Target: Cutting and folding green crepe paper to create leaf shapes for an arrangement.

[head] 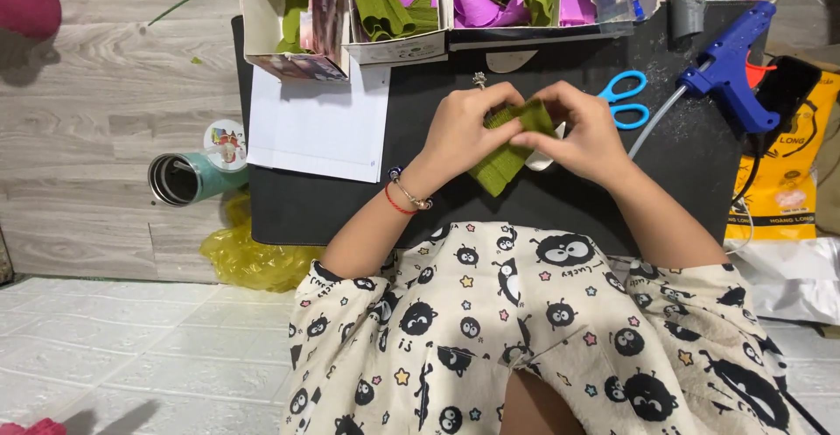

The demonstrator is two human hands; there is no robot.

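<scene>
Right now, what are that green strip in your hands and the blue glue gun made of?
The green strip looks like crepe paper: matte, finely ribbed, folding softly between the left hand and right hand. The glue gun seems hard moulded plastic, smooth and slightly glossy.

Green crepe strip [506, 159], blue scissors [623, 99] & glue gun [731, 72], black mat [437, 199], teal cup [188, 178].

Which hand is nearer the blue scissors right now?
The right hand. It sits just beside the blue scissors, pinching the green crepe paper strip. The left hand holds the same strip on the far side, farther from the scissors.
</scene>
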